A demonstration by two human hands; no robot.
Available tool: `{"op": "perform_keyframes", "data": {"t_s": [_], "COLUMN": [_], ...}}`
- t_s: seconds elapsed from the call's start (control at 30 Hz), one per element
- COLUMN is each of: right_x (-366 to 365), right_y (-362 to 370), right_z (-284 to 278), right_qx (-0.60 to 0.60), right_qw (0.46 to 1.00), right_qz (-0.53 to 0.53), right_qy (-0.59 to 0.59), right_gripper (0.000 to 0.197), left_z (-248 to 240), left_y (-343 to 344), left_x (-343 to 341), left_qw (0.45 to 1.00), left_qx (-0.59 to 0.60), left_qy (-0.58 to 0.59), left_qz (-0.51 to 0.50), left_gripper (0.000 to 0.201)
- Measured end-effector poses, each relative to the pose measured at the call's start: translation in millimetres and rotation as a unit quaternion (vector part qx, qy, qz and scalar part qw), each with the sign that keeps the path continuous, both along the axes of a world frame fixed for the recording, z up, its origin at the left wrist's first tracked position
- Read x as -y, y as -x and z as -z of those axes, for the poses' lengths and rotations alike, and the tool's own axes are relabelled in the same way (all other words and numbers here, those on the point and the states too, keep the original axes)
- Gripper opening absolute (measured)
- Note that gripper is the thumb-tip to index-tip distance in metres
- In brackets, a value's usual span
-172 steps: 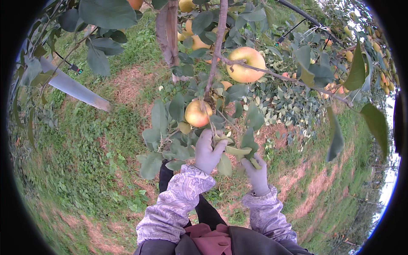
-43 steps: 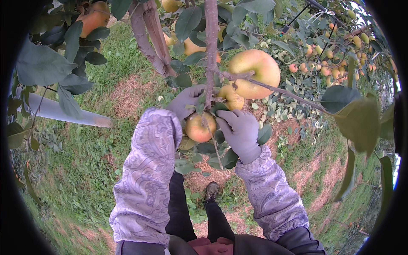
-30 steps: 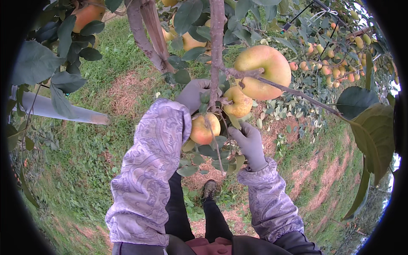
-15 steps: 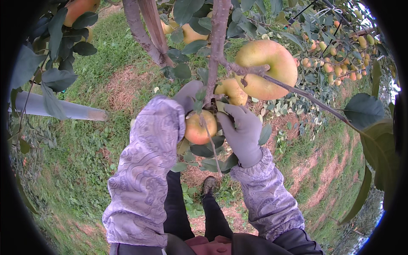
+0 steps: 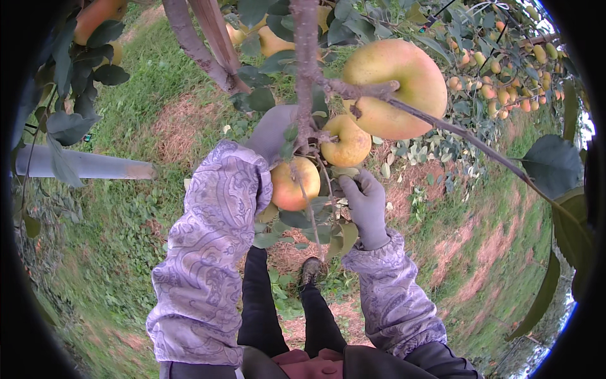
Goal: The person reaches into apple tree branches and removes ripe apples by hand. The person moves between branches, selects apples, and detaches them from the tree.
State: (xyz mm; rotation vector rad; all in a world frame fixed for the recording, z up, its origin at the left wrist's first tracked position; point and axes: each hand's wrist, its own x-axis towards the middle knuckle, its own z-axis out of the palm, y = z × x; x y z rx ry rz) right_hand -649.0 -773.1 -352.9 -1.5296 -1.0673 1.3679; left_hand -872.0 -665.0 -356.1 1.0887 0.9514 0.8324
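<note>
apple on branch, between both gloved hands

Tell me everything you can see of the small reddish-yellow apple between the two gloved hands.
The small apple is round, yellow-orange with a reddish blush, its skin smooth and unmarked. It hangs among leaves just below a thin upright branch, lower left of a yellower apple. The gloved left hand sits behind its upper left, seemingly touching it. The gloved right hand is beside it on the right among the leaves; whether they touch cannot be told. A thin twig crosses its front.
</note>
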Motion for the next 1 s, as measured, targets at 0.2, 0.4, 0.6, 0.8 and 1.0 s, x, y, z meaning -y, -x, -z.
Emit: {"op": "perform_keyframes", "data": {"t_s": [0.2, 0.4, 0.6, 0.8, 1.0], "right_x": [-1.2, -18.3, -15.7, -10.6, -3.2], "right_y": [-21.7, 14.7, 27.2, 23.0, 20.8], "right_z": [-22.2, -33.9, 1.0, 24.3, -13.6], "right_qx": [-0.113, -0.222, -0.188, 0.01, -0.182], "right_qw": [0.975, 0.965, 0.978, 0.998, 0.972], "right_qz": [-0.119, -0.093, -0.064, -0.046, -0.049], "right_qy": [0.149, 0.104, 0.057, -0.043, 0.142], "right_gripper": [0.044, 0.037, 0.033, 0.026, 0.038], "left_z": [-24.5, -29.1, -29.2, -6.8, -16.1], "left_y": [20.8, 28.6, 26.7, 9.5, 24.4], "left_x": [13.5, -8.5, -16.2, 1.4, 19.2], "left_qw": [0.991, 0.984, 0.957, 0.988, 0.992], "left_qx": [0.109, -0.026, -0.19, -0.065, 0.031], "left_qy": [0.078, 0.038, 0.007, 0.035, 0.101], "left_qz": [0.02, 0.17, 0.22, 0.138, 0.074], "left_gripper": [0.029, 0.029, 0.022, 0.026, 0.033]}}
